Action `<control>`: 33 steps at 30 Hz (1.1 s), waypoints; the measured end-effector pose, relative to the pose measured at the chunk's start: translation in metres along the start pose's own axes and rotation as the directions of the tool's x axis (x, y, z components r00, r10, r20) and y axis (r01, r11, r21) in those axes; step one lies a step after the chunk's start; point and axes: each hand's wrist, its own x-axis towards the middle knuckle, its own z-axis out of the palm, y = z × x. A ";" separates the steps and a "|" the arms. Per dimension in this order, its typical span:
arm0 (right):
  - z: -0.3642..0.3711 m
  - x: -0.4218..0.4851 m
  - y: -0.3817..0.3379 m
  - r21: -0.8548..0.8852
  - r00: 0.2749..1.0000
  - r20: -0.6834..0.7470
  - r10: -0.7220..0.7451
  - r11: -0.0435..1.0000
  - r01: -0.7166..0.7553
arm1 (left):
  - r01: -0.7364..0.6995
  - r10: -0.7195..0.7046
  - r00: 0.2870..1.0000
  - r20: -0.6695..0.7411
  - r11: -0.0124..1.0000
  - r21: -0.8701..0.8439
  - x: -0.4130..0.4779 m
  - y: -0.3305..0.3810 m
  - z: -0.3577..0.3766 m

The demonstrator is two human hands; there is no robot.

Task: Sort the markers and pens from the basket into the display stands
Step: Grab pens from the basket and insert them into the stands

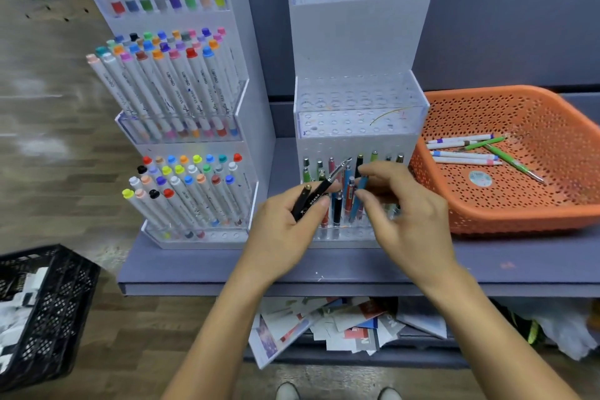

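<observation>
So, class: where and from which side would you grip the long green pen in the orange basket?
Probably take the green pen from above, pinching across its nearer half: it lies flat on the basket floor, and that end is clear of the white markers.

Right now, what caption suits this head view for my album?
Left hand holds two black pens; right hand pinches a blue pen at the clear stand.

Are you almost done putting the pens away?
Nearly. The marker stand looks mostly full, and the pen stand's bottom row holds pens. The left hand grips black pens; the right hand pinches a blue pen at that row. A few markers and green pens wait in the orange basket.
</observation>
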 end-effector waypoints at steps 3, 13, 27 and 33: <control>0.003 -0.004 0.007 -0.027 0.996 0.093 -0.003 1.000 0.005 | -0.007 0.006 1.000 -0.028 1.000 -0.023 0.000 0.001 0.000; 0.001 -0.004 0.000 0.051 0.996 0.053 0.076 0.996 -0.079 | -0.056 0.048 0.995 -0.086 0.993 -0.101 -0.001 0.008 0.000; -0.024 0.023 -0.016 -0.135 0.964 -0.100 -0.247 0.963 0.232 | 0.104 -0.029 0.970 0.240 0.946 -0.307 0.003 0.043 0.012; -0.023 0.017 -0.010 -0.030 0.946 0.083 -0.314 0.948 0.317 | 0.190 -0.136 0.973 0.184 0.930 -0.316 0.008 0.055 0.014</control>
